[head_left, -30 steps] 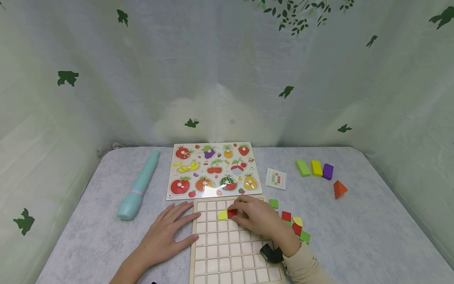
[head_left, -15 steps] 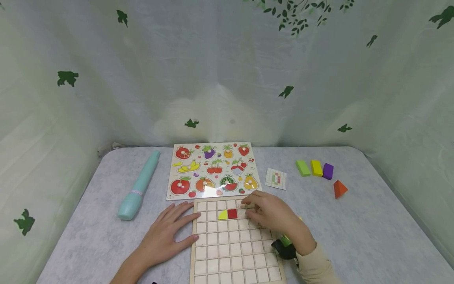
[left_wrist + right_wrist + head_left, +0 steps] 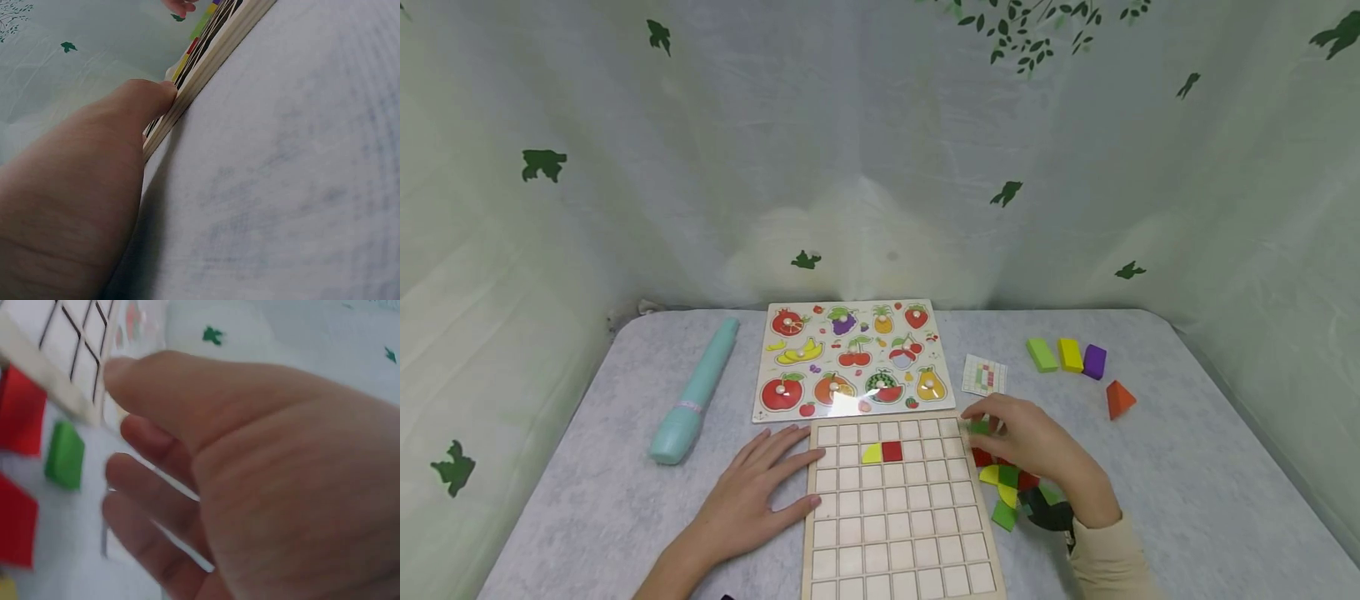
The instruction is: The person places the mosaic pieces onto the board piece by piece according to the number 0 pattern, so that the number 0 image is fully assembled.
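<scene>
A wooden grid board [image 3: 886,527] lies at the front of the table. In its second row a yellow piece with one curved side [image 3: 872,454] sits beside a red square tile [image 3: 892,451]. My left hand [image 3: 756,498] spreads its fingers, the tips at the board's left edge; in the left wrist view the thumb [image 3: 159,94] touches that edge. Just right of the board, my right hand [image 3: 1037,442] hovers at a pile of loose tiles, fingers loosely bent with nothing between them. The pile includes a green tile [image 3: 65,456] and a red tile [image 3: 22,412].
Behind the board lies a fruit puzzle [image 3: 853,358], with a small pattern card [image 3: 984,375] to its right. Green, yellow and purple blocks [image 3: 1094,362] and an orange triangular block [image 3: 1120,400] are at the back right. A folded teal umbrella-like object [image 3: 692,396] lies left.
My right hand has let go of the red tile in the grid and moved right, off the board to the loose tiles. The left hand has stayed in place.
</scene>
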Demonstrator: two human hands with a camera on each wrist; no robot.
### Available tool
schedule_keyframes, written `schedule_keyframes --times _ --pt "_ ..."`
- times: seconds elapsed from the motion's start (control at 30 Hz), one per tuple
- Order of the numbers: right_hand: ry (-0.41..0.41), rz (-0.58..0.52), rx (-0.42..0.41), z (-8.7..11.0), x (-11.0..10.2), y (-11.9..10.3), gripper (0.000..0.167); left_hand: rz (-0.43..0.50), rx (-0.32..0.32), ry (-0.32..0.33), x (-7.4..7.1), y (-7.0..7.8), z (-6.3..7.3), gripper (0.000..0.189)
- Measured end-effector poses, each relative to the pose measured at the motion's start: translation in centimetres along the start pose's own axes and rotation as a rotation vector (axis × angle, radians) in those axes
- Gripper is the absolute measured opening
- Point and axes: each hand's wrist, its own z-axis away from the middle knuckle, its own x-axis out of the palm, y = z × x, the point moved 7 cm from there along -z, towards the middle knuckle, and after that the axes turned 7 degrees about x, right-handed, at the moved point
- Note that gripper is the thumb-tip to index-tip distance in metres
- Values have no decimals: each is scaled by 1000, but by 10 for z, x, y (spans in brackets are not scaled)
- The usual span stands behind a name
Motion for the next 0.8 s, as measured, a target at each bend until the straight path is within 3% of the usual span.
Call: schedule_keyframes --times 0.4,0.6,0.8 --pt "-96 -69 132 18 -24 48 43 8 5 4 0 0 0 62" --pt "-169 -92 193 23 -20 62 47 6 -2 -3 1 0 0 62" --pt "-194 -107 236 21 -14 70 39 4 4 1 1 -1 0 62"
